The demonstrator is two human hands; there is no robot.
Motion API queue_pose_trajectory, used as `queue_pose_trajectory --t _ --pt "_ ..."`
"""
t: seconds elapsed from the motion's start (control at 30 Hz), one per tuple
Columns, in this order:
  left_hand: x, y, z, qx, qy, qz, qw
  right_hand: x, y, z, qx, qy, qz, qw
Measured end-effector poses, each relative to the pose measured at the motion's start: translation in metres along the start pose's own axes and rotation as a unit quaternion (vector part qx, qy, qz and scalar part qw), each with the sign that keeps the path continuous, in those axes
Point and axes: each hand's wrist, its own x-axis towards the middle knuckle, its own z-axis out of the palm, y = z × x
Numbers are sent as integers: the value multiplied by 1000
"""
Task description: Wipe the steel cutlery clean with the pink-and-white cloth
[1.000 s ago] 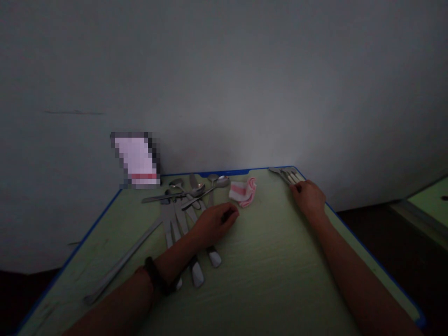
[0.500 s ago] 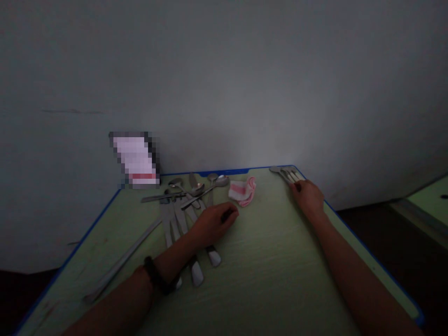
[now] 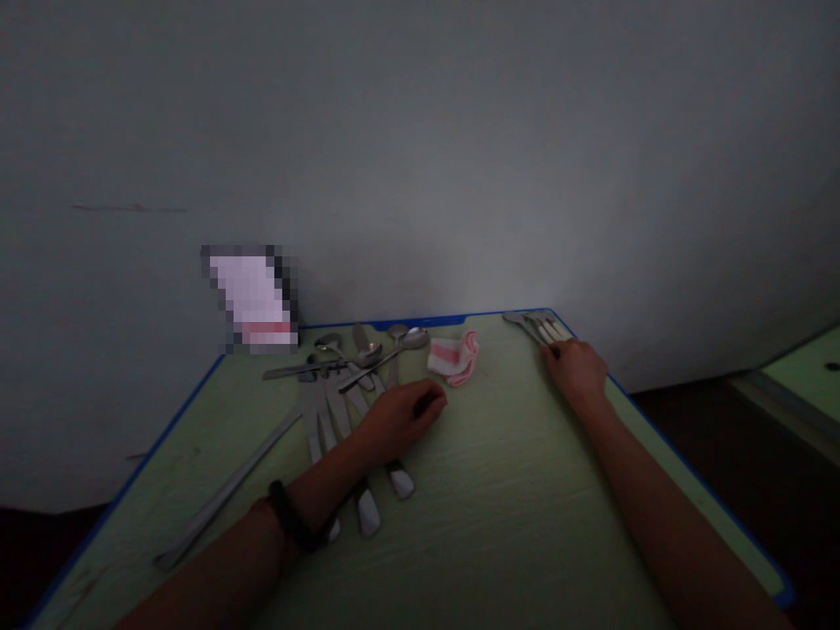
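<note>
My left hand (image 3: 400,418) rests on the green table (image 3: 499,507) with its fingers curled loosely, lying over the handles of several knives (image 3: 341,420). Nothing shows inside it. My right hand (image 3: 577,372) lies at the far right corner, fingers together on the handles of a small bunch of forks (image 3: 538,326). A folded pink and white cloth (image 3: 454,357) sits between the two hands, near the back edge. Several spoons (image 3: 374,352) lie crossed behind the knives.
A long metal utensil (image 3: 223,494) lies diagonally on the left part of the table. A blurred white and red object (image 3: 253,297) leans against the grey wall at the back left. The table has a blue rim (image 3: 420,322). Another green surface (image 3: 804,372) shows at far right.
Almost nothing differs. The view has shifted slightly, and my right hand has drawn back a touch from the forks.
</note>
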Motion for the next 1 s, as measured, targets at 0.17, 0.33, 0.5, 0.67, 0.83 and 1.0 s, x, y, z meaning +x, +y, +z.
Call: queue_pose_trajectory --t 0.17,0.33,0.5,0.67,0.83,1.0 --pt "0 0 0 0 -2 0 1000 1 -1 1 3 -18 6 1000" --pt "0 1 -1 5 -7 1 1000 0 -3 1 14 -37 -4 999" --pt "1 2 -2 4 -11 1 1000 -2 -7 1 21 -31 -14 999" --pt "1 1 0 0 -3 -1 1000 -3 -7 0 30 -26 -16 999" --pt "0 1 -1 4 -3 -5 1000 -2 -5 -1 26 -13 -2 1000" --pt "1 2 -2 7 -10 -2 1000 -1 -4 0 17 -10 4 1000"
